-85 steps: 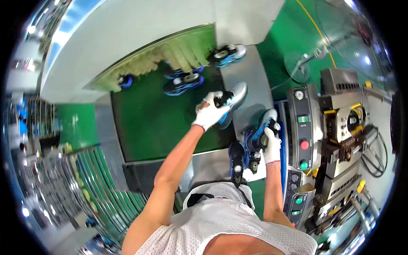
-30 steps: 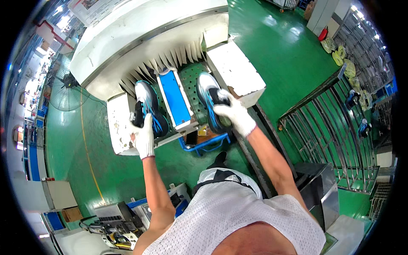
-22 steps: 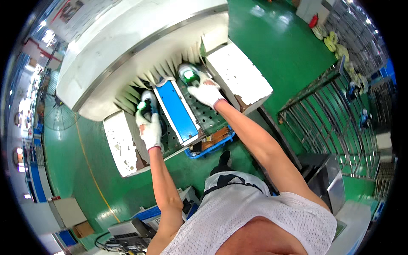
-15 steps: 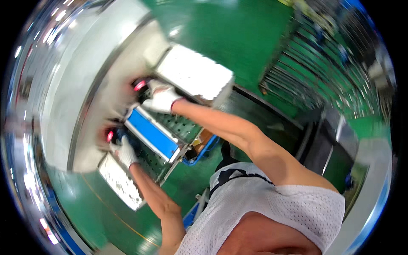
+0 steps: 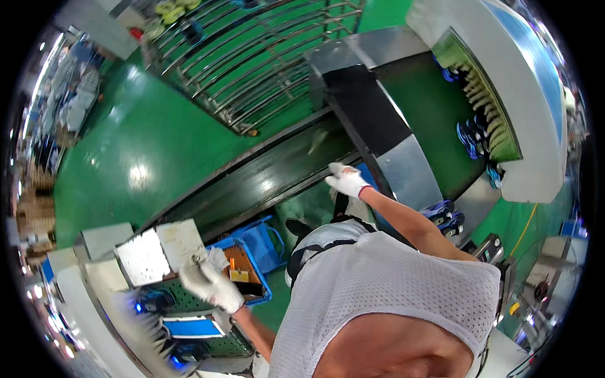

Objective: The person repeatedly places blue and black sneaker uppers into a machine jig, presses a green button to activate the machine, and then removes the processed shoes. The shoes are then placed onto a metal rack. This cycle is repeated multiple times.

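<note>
My left hand (image 5: 213, 288), in a white knit glove, hangs beside a blue crate (image 5: 270, 296) at the lower left. Its fingers are smeared by motion, and nothing plainly shows in them. My right hand (image 5: 347, 181), gloved the same way, is stretched out over the near edge of a dark conveyor belt (image 5: 268, 179), fingers extended, holding nothing I can see. Left of my left hand, a dark shoe (image 5: 154, 300) and another dark shoe (image 5: 188, 354), each with a blue glow on it, stand at the machine's opening, either side of a blue pad (image 5: 192, 327).
Blue-black shoes (image 5: 467, 140) sit at a curtained tunnel (image 5: 485, 94) on the right, with another pair (image 5: 444, 217) nearer me. A metal rack (image 5: 252, 69) stands beyond the conveyor. White-topped blocks (image 5: 144, 258) flank the left machine. A blue stool (image 5: 258, 246) stands by the crate.
My view has swung right. Both hands have come away from the items at the left machine, and my right hand now reaches toward the conveyor. The glow there went from red to blue.
</note>
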Demonstrator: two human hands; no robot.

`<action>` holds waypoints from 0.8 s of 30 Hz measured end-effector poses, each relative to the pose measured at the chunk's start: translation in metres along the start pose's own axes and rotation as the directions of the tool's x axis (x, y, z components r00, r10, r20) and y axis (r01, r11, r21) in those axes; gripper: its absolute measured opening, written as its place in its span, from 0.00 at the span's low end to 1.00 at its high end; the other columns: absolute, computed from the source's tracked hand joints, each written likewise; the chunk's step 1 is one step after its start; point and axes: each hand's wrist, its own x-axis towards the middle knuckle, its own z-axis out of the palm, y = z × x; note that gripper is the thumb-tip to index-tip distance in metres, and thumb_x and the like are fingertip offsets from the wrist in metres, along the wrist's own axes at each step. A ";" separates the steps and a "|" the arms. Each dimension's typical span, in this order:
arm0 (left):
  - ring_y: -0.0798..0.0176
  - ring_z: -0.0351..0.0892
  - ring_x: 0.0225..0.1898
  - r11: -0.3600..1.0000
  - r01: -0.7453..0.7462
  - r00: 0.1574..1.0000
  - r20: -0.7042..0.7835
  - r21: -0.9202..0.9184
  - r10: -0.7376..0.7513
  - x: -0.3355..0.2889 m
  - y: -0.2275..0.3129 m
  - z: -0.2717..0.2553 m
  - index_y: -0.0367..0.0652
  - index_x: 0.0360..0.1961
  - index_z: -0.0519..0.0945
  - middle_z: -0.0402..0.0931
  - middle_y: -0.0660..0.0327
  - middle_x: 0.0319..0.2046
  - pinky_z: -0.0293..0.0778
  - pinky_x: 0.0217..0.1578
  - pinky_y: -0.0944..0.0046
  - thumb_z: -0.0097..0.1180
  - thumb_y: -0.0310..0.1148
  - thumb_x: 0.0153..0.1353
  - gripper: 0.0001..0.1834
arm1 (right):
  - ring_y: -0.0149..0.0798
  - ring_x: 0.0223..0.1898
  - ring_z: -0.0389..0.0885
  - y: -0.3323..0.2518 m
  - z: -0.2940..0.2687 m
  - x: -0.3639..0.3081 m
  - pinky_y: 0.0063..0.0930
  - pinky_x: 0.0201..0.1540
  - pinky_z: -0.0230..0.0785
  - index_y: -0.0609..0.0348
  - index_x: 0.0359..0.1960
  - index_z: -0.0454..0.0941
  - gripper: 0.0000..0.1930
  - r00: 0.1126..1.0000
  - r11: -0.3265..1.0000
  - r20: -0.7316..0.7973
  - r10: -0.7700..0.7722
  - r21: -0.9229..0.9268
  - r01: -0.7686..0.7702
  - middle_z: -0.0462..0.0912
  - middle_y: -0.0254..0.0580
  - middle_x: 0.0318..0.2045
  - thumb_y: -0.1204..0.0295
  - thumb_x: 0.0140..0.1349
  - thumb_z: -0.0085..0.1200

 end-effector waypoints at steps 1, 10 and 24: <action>0.49 0.70 0.65 0.995 0.078 0.988 0.142 -0.064 -0.068 -0.010 -0.006 0.035 0.34 0.68 0.64 0.68 0.46 0.65 0.67 0.65 0.50 0.57 0.26 0.67 0.29 | 0.55 0.63 0.76 0.031 -0.016 -0.005 0.43 0.65 0.67 0.61 0.62 0.74 0.33 0.989 0.989 -0.020 0.148 0.020 -0.147 0.78 0.58 0.61 0.48 0.64 0.51; 0.48 0.72 0.64 0.943 -0.317 0.666 0.685 -0.099 0.296 -0.031 0.064 0.258 0.32 0.67 0.65 0.66 0.45 0.65 0.74 0.63 0.52 0.62 0.28 0.63 0.33 | 0.51 0.71 0.67 0.222 -0.040 -0.094 0.37 0.72 0.56 0.61 0.71 0.67 0.41 0.782 0.812 -0.218 0.584 0.139 -0.567 0.70 0.55 0.69 0.41 0.67 0.50; 0.46 0.69 0.64 0.943 -0.306 0.913 0.242 -0.130 0.329 0.337 0.069 0.470 0.30 0.69 0.62 0.69 0.41 0.63 0.66 0.65 0.51 0.69 0.35 0.58 0.42 | 0.51 0.59 0.80 0.160 -0.020 -0.111 0.39 0.62 0.71 0.65 0.63 0.74 0.36 0.469 0.464 -0.105 0.877 0.442 -0.768 0.81 0.59 0.57 0.53 0.59 0.64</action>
